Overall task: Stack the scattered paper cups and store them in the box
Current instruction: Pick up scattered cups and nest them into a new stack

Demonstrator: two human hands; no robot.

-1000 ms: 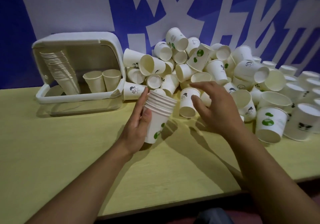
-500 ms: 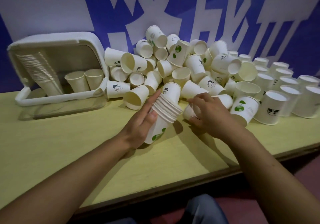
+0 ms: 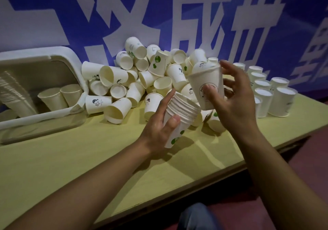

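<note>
My left hand (image 3: 159,126) grips a tilted stack of nested paper cups (image 3: 182,112) just above the yellow table (image 3: 88,158). My right hand (image 3: 232,101) holds a single white cup (image 3: 205,85) upright, thumb on its printed front, just above and to the right of the stack's open mouth. A heap of loose cups (image 3: 142,80) lies behind both hands against the wall. The white box (image 3: 71,57) lies on its side at the far left, with a long cup stack (image 3: 16,94) and two single cups (image 3: 60,94) inside.
Rows of upside-down cups (image 3: 271,94) stand at the right end of the table. The blue and white wall banner (image 3: 177,16) is right behind the heap. The table's front edge runs diagonally below my arms, with red floor beyond.
My right hand has lifted a single cup out of the heap and brought it up beside the stack. The left hand keeps the stack in about the same place.
</note>
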